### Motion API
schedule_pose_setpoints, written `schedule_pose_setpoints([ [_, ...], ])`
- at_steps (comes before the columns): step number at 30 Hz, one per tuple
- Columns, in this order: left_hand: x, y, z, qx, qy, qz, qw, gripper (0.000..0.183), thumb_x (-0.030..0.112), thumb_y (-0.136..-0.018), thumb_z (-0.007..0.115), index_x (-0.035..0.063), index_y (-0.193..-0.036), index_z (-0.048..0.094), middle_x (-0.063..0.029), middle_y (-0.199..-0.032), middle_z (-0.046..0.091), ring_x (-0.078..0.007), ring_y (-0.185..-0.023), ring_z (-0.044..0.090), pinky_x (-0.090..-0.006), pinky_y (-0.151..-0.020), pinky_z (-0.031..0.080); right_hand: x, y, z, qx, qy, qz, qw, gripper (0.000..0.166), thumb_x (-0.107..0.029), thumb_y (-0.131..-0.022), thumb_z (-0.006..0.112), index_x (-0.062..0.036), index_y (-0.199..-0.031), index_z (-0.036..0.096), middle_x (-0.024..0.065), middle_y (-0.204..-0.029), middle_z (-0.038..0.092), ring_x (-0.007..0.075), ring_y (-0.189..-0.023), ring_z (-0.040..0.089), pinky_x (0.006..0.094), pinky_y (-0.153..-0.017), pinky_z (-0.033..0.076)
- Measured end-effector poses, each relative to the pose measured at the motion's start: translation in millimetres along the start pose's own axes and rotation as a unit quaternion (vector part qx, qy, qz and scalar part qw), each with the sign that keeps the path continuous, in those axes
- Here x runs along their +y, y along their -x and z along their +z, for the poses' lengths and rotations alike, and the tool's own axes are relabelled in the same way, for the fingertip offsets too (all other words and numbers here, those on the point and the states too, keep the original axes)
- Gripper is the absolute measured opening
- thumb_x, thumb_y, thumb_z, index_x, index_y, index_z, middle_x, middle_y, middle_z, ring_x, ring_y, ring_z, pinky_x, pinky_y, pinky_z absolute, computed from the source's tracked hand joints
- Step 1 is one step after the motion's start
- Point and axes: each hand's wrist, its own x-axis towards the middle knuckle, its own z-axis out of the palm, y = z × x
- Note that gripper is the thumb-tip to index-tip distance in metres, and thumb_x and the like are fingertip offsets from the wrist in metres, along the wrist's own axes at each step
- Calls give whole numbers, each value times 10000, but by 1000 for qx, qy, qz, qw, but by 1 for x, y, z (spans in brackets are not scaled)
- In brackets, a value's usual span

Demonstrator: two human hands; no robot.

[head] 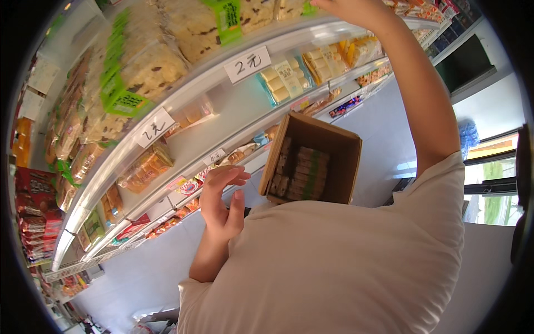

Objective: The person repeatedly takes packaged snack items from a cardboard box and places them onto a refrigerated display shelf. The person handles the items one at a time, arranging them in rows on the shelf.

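My left hand (pixel 223 196) is raised left of my torso, its fingers loosely curled, the thumb apart from them and nothing held. My right arm reaches up at the right, with my right hand (pixel 350 10) cut off by the top edge. It lies over or beside clear-wrapped bread packs with green labels (pixel 254 10) on the top shelf; contact cannot be told. An open cardboard box (pixel 354 167) stands in front of my torso. Inside it are several wrapped packs with a green band (pixel 311 175).
A curved shelf edge (pixel 200 83) with handwritten price cards (pixel 247 64) crosses the view. Lower shelves hold packaged rolls (pixel 285 81), a clear-wrapped bread pack (pixel 146 167) and other snacks. Red packages (pixel 37 208) are at the far left. Tiled floor (pixel 375 125) shows beyond the box.
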Motion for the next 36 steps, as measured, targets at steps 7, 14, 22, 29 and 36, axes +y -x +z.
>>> schedule_pose_setpoints([
  [7, -5, 5, 7, -77, -51, -7, 996, 259, 17, -972, 553, -56, -1210, 625, -223, -1116, 687, -275, -941, 694, -372, -805, 570, -64, 99, 27, -71, -175, 91, 978, 304, -219, -937, 761, -65, -1191, 699, 95, -988, 737, 211, -863, 714, 365, -702, 573],
  [14, -6, 8, 9, -78, -44, -67, 994, 205, 7, -968, 556, -43, -1134, 666, -185, -1028, 725, -256, -924, 692, -360, -815, 559, -133, 150, 241, -638, -178, 5, 750, 521, -456, -960, 669, -103, -1343, 645, 181, -1279, 691, 355, -1167, 660, 474, -952, 534],
  [22, 0, 16, -4, -68, -50, -102, 991, 209, 6, -961, 566, -49, -1130, 674, -188, -1024, 724, -262, -924, 692, -364, -826, 553, -154, 228, 393, -660, -338, 24, 671, 619, -444, -941, 679, -107, -1453, 592, 218, -1416, 629, 345, -1216, 644, 460, -1026, 526],
  [29, -5, 21, -17, -56, -22, -126, 990, 222, -23, -938, 556, -53, -1118, 683, -191, -1028, 722, -263, -938, 685, -362, -848, 546, -162, 248, 389, -635, -268, 114, 716, 560, -385, -940, 674, -135, -1437, 612, 216, -1344, 677, 352, -1199, 665, 483, -1043, 509],
  [36, -21, 1, -6, -116, 1, -115, 987, 232, -107, -871, 614, -52, -1089, 672, -174, -998, 697, -293, -902, 685, -357, -797, 552, -134, 213, 236, -502, -333, 137, 787, 342, -316, -1004, 606, -168, -1302, 684, 155, -1200, 736, 365, -1116, 693, 454, -961, 530],
])
